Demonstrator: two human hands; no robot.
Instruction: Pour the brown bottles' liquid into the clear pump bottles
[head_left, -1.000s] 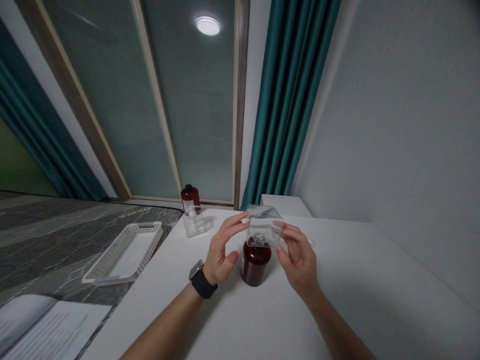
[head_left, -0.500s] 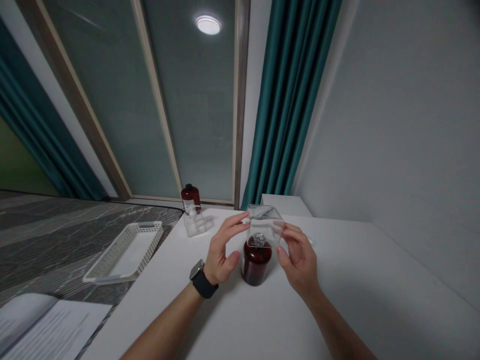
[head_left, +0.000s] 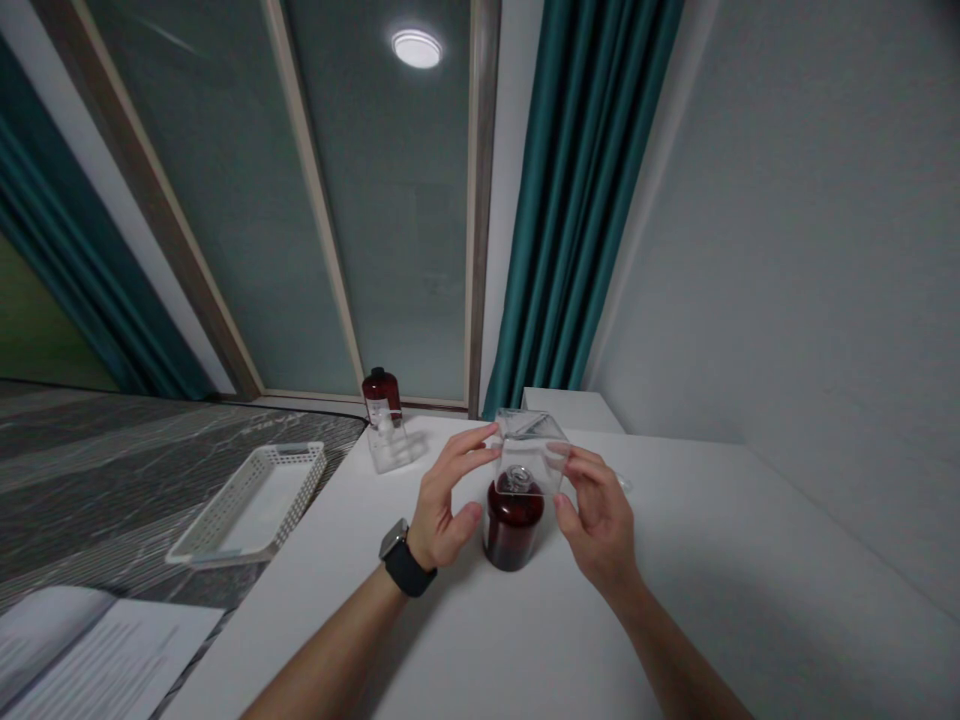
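Observation:
A clear plastic box [head_left: 531,450], open side seemingly downward, is held between my two hands. It hangs over the neck of a dark amber bottle [head_left: 514,520] that stands upright on the white table. Through the clear wall shows the bottle's mouth, with no cap visible on it. My left hand [head_left: 448,500], a dark watch on its wrist, presses its fingertips to the box's left side, thumb held apart near the bottle's shoulder. On the right side, my right hand [head_left: 596,510] pinches the box between fingers and thumb.
At the table's [head_left: 480,660] far left corner stands a capped amber bottle [head_left: 381,392] with a clear container [head_left: 390,450] before it. A clear piece [head_left: 624,483] lies right of my hand. Left of the table are a white basket [head_left: 259,500] and an open booklet [head_left: 127,650].

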